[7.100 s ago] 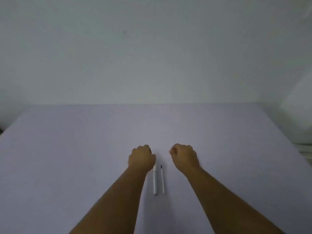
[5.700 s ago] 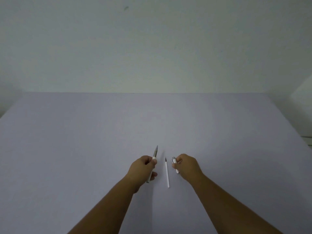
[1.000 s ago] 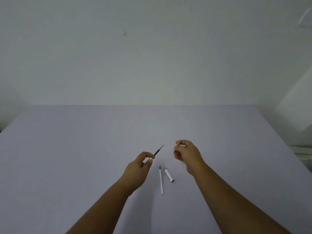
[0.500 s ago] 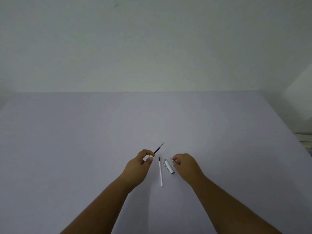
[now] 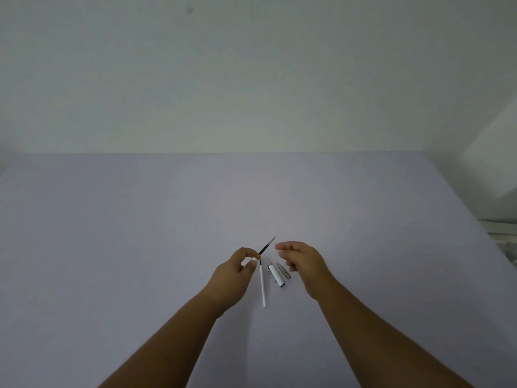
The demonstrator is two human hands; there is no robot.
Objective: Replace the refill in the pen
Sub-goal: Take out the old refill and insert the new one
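Observation:
My left hand [image 5: 235,275] pinches the pen body, from which the old dark refill [image 5: 267,245] sticks out, pointing up and to the right. A spare white refill [image 5: 262,287] lies on the table just right of that hand. Beside it lies the white pen cap [image 5: 275,274], and a small silver tip piece [image 5: 283,270] rests right of the cap. My right hand [image 5: 303,261] hovers above these parts with fingers loosely apart and nothing in them, its fingertips close to the dark refill's point.
The pale lilac table [image 5: 140,233] stretches wide to the left and far side, ending at a plain wall. Its right edge [image 5: 475,222] drops off beside a light-coloured object at the far right.
My right hand has set the silver tip piece down beside the cap, then lifted off the table toward the refill's point. My left hand has stayed about where it was.

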